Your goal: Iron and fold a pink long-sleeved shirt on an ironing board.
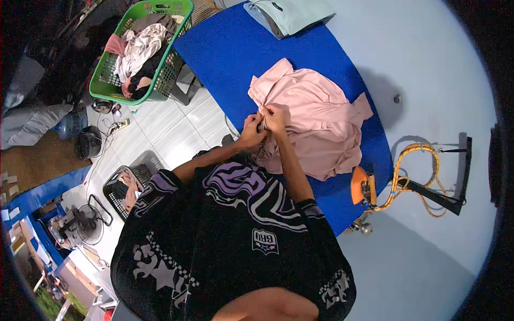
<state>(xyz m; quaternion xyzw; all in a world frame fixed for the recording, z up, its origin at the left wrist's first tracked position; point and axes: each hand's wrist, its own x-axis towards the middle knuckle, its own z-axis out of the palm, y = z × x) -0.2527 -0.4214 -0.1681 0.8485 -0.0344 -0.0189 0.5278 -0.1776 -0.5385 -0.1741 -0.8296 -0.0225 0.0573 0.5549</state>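
Observation:
A pink collared shirt (pixel 317 108) lies loosely spread and creased on the blue-covered table (pixel 225 52). My left hand (pixel 253 130) pinches the shirt's front edge near the table's left side. Touching it on the right, my right hand (pixel 274 118) grips the same edge, just below the collar. Small buttons show near the fingers; whether one is between them is hidden. An orange iron (pixel 361 186) rests near the table's lower right edge, its yellow cord (pixel 395 176) running from it. Folded light green clothing (pixel 295 16) lies at the table's far end.
A green laundry basket (pixel 94 86) full of clothes stands left of the table. A smaller dark basket (pixel 116 200) with clothes and a fan (pixel 89 224) are at the lower left. Cables cross the tiled floor. A black wall bracket (pixel 466 172) holds cord loops at the right.

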